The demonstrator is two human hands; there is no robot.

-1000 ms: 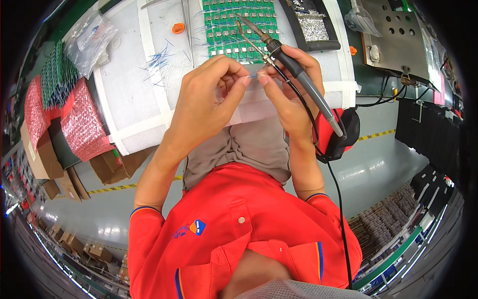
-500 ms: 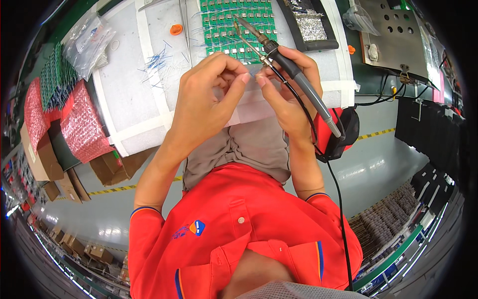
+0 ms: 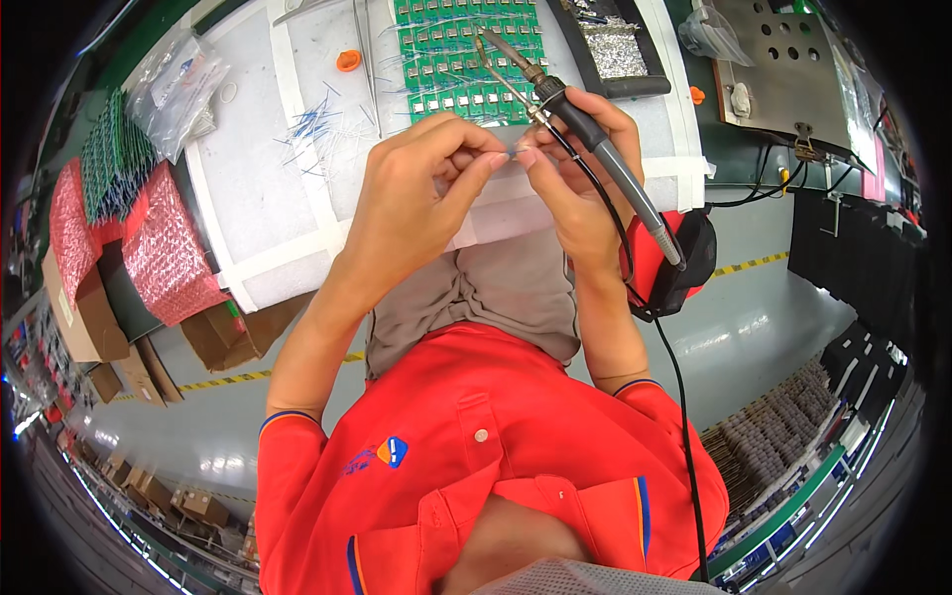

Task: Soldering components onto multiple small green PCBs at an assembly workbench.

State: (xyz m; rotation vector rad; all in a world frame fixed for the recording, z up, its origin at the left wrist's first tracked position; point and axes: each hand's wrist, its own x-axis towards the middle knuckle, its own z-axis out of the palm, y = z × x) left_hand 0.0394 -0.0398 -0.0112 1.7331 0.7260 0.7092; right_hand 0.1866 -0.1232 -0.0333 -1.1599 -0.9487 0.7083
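Note:
My left hand [image 3: 412,198] is closed in a pinch on a thin blue wire [image 3: 512,154]. My right hand [image 3: 580,218] carries a grey and black soldering iron [image 3: 613,164], its thin metal side tube and tip pointing up and away. The thumb and fingertip of that hand also meet at the wire's other end, close to the left fingertips. Beyond both hands lies a panel of small green circuit boards [image 3: 466,61], with thin wires running across it. The soldering iron's tip hangs over this panel. Loose blue and white wires [image 3: 315,127] are scattered left of it.
Long tweezers [image 3: 365,69] and an orange cap [image 3: 348,60] lie on the white mat. A black tray of metal shavings [image 3: 615,50] stands at the back right. To the left are a clear bag [image 3: 180,94], stacked green boards [image 3: 114,159] and pink bubble wrap [image 3: 167,253]. A black cable [image 3: 679,426] trails down.
My right hand and the soldering iron have shifted slightly right. My left hand has moved a little the same way, and both sets of fingertips still nearly meet.

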